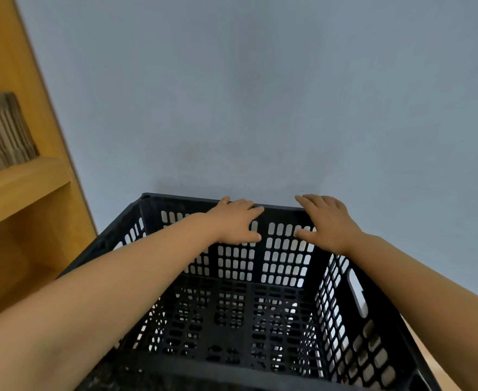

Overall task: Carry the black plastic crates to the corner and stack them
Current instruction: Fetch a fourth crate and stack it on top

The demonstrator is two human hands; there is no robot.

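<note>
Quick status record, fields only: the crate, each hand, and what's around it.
crate: black, empty, far side at the wall
left hand: grips far rim, thumb inside
right hand: grips far rim, thumb inside
left of crate: wooden shelf
crate underneath: cannot tell

Straight ahead: plain wall (260, 80), pale blue-grey, matte. Fills most of the view. Faint, soft-edged shadows at centre and lower middle; lighting even and diffuse.

At left: wooden shelving unit (15, 52), honey-yellow finish, side edge against the wall. Runs diagonally down the frame. One horizontal shelf board (20, 182) visible, same wood. On that board: stack of corrugated cardboard (0, 131), edges outward, brown-grey, partly cut off by the frame edge.

Lower right: narrow strip of floor (441, 362), light beige, wood-toned; grain too blurred to resolve.
</note>
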